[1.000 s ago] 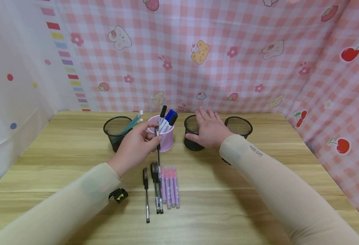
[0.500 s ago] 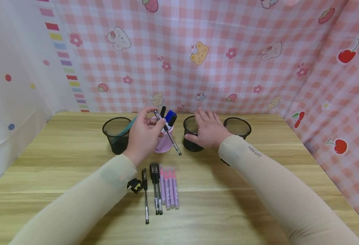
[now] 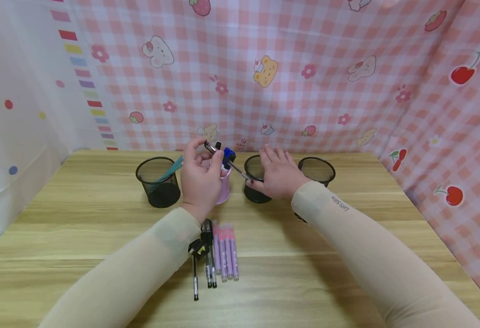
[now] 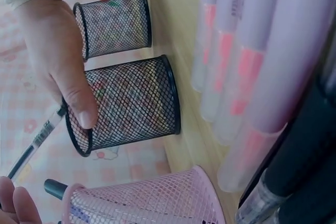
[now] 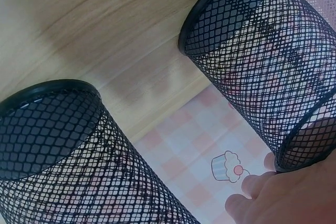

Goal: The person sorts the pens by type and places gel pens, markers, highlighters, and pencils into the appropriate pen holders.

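My left hand (image 3: 202,177) pinches a black-capped clear gel pen (image 3: 240,171) between thumb and fingers. It is tilted, its lower end by my right thumb and the rim of a black mesh pen holder (image 3: 257,195). My right hand (image 3: 278,173) rests on that holder's rim, fingers extended over the right side; in the left wrist view its thumb (image 4: 81,111) lies against the rim. Behind my left hand, partly hidden, stands a pink mesh pen holder (image 4: 152,198) with black- and blue-capped markers (image 3: 228,157). No pens show inside the holder under my right hand.
A black mesh holder (image 3: 162,193) with teal pencils (image 3: 170,172) stands left; another (image 3: 318,168) stands right. Purple highlighters (image 3: 228,255) and black gel pens (image 3: 209,264) lie in front, partly under my left wrist. A pink checked curtain (image 3: 223,68) hangs behind the table.
My left hand has moved right and up with the gel pen, turning it from upright to slanted, its lower end swinging toward the black holder. My right hand stays where it was.
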Motion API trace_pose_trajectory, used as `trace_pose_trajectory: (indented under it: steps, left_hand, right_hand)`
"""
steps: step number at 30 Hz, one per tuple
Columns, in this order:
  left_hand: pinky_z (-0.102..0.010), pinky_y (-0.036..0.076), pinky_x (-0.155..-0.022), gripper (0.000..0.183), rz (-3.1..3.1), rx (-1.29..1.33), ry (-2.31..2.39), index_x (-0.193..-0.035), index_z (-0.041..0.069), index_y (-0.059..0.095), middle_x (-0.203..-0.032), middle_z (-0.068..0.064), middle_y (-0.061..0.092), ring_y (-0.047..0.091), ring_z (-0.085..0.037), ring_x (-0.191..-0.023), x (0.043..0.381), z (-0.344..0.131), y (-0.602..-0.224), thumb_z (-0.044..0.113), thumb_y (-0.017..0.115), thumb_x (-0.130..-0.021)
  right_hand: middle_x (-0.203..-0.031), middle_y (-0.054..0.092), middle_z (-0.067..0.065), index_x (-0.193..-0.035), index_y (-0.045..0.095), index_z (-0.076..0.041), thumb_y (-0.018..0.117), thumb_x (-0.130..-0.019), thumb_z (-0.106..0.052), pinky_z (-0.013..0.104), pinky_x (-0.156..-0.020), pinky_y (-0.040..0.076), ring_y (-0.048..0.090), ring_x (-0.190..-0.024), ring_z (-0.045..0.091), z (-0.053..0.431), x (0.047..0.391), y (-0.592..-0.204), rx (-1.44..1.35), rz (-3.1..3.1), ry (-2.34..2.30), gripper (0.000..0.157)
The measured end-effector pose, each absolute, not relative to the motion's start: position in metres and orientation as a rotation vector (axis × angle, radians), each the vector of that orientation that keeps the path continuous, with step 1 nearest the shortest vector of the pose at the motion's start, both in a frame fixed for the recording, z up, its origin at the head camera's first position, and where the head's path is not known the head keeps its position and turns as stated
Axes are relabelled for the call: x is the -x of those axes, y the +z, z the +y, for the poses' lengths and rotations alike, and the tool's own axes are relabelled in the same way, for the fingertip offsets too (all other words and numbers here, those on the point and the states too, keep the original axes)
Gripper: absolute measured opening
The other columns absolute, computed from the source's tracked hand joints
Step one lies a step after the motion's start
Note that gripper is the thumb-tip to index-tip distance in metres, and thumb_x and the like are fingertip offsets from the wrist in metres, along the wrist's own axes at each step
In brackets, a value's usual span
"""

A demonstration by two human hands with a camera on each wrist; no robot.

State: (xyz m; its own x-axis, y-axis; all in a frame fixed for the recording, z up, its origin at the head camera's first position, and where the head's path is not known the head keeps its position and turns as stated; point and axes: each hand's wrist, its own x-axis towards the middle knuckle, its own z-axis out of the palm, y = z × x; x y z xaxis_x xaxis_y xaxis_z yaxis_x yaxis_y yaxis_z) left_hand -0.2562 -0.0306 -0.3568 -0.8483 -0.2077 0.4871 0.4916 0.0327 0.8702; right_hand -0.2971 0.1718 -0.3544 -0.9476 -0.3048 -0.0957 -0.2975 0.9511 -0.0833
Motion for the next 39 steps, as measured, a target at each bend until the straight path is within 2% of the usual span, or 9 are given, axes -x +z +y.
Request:
trace_pose_trajectory:
  steps: [5, 8, 14, 16, 22, 28, 35, 39]
  left_hand:
    - [-0.025, 0.062, -0.062, 0.038, -1.775, 0.304, -1.867, -0.138, 0.005, 0.048, -0.1, -0.013, 0.064, 0.068, -0.043, -0.078, 0.259, -0.026, -0.359, 0.004, 0.064, -0.104]
    - [-0.025, 0.062, -0.062, 0.037, -1.772, 0.299, -1.85, -0.138, 0.005, 0.048, -0.1, -0.012, 0.064, 0.069, -0.042, -0.076, 0.26, -0.025, -0.359, 0.005, 0.064, -0.104]
    - [-0.024, 0.06, -0.058, 0.038, -1.729, 0.294, -1.862, -0.138, 0.006, 0.047, -0.097, -0.003, 0.061, 0.066, -0.01, -0.061, 0.259, -0.024, -0.358, 0.008, 0.065, -0.104]
    - [-0.023, 0.059, -0.057, 0.038, -1.708, 0.298, -1.881, -0.137, 0.005, 0.047, -0.097, -0.001, 0.059, 0.064, -0.005, -0.058, 0.259, -0.022, -0.357, 0.007, 0.065, -0.104]
    - [-0.022, 0.059, -0.057, 0.037, -1.755, 0.275, -1.845, -0.137, 0.006, 0.048, -0.1, -0.007, 0.062, 0.064, -0.007, -0.057, 0.26, -0.019, -0.357, 0.008, 0.065, -0.104]
    - [-0.029, 0.062, -0.058, 0.035, -1.859, 0.266, -1.758, -0.136, 0.008, 0.051, -0.102, -0.012, 0.066, 0.065, -0.012, -0.059, 0.26, -0.016, -0.361, 0.009, 0.066, -0.104]
    - [-0.023, 0.058, -0.057, 0.03, -1.981, 0.228, -1.652, -0.134, 0.011, 0.056, -0.101, -0.012, 0.073, 0.069, -0.016, -0.061, 0.259, -0.014, -0.365, 0.015, 0.066, -0.105]
    - [-0.026, 0.061, -0.057, 0.029, -2.001, 0.265, -1.676, -0.132, 0.008, 0.058, -0.104, -0.014, 0.074, 0.069, -0.023, -0.06, 0.259, -0.014, -0.366, 0.011, 0.066, -0.104]
  right_hand:
    - [-0.178, 0.002, 0.015, -0.169, 0.008, -0.005, 0.051, -0.1, -0.071, 0.06, -0.133, 0.004, 0.0, -0.164, 0.044, 0.172, 0.297, -0.354, 0.453, 3.001, -0.124, 0.105]
    - [-0.178, 0.002, 0.015, -0.169, 0.008, -0.005, 0.051, -0.1, -0.071, 0.06, -0.133, 0.005, 0.0, -0.164, 0.044, 0.172, 0.297, -0.354, 0.454, 3.002, -0.131, 0.105]
    - [-0.178, 0.003, 0.015, -0.169, 0.008, -0.006, 0.049, -0.1, -0.074, 0.06, -0.133, 0.006, 0.004, -0.164, 0.044, 0.172, 0.298, -0.354, 0.45, 3.009, -0.123, 0.105]
    - [-0.178, 0.003, 0.015, -0.169, 0.008, -0.006, 0.047, -0.099, -0.076, 0.059, -0.133, 0.007, 0.004, -0.164, 0.043, 0.172, 0.299, -0.355, 0.444, 3.013, -0.107, 0.106]
    - [-0.178, 0.001, 0.014, -0.169, 0.007, -0.006, 0.046, -0.098, -0.078, 0.06, -0.133, 0.006, 0.002, -0.164, 0.044, 0.173, 0.297, -0.355, 0.445, 3.007, -0.099, 0.108]
    - [-0.178, 0.0, 0.014, -0.169, 0.007, -0.007, 0.046, -0.099, -0.077, 0.059, -0.133, 0.005, 0.002, -0.164, 0.043, 0.173, 0.297, -0.355, 0.443, 3.0, -0.112, 0.108]
    - [-0.179, 0.0, 0.014, -0.17, 0.007, -0.007, 0.048, -0.099, -0.075, 0.059, -0.133, 0.004, 0.001, -0.164, 0.042, 0.173, 0.298, -0.356, 0.437, 3.003, -0.124, 0.106]
    - [-0.179, 0.001, 0.013, -0.17, 0.007, -0.007, 0.047, -0.099, -0.076, 0.058, -0.133, 0.004, 0.0, -0.164, 0.042, 0.173, 0.299, -0.356, 0.432, 3.005, -0.122, 0.107]
